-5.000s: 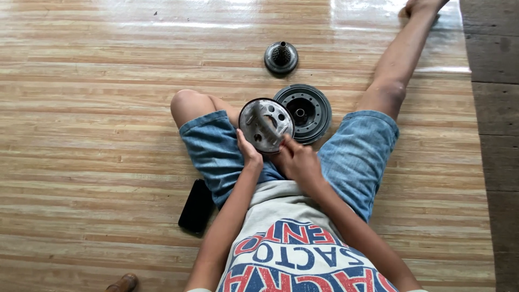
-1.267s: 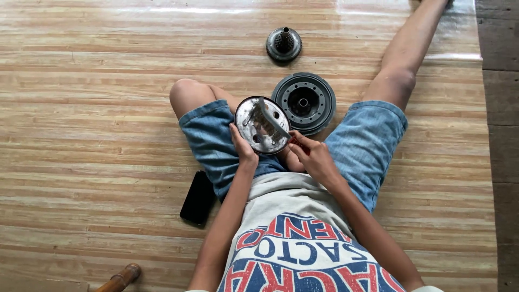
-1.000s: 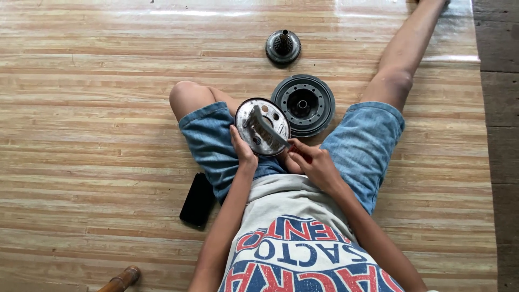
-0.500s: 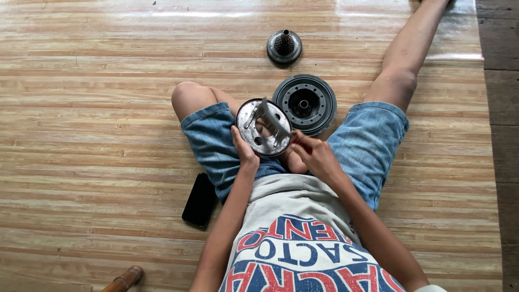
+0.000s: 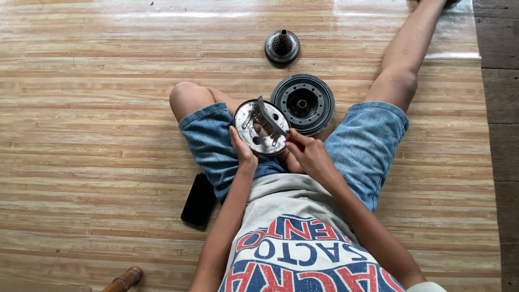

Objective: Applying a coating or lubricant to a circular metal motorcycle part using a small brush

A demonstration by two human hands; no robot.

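Item in hand: round metal plate (image 5: 258, 132), silver-grey with several holes, held tilted just above centre frame, over my lap. My left hand (image 5: 242, 153) clasps its lower left rim, fingers curled shut on the edge. My right hand (image 5: 304, 154) pinches the handle of a wire brush (image 5: 268, 120), whose bristle end lies across the plate's face, touching it. Directly beside the plate, to its upper right and nearly touching its rim, I note a dark ribbed pulley (image 5: 303, 103) lying flat on the floor between my legs. Further toward the top centre, well apart from both, a small dark hub with an upright shaft (image 5: 282, 46) stands alone. A black phone (image 5: 199, 199) lies flat at lower left of centre, just beside my left thigh. At the bottom left edge, a wooden handle (image 5: 125, 279) pokes into frame, cut off by the border. The wooden plank floor (image 5: 81, 108) spreads wide and bare across the whole left half and along the top; on the right, past my outstretched leg, a narrower strip runs to a darker board (image 5: 497, 135) at the right edge.
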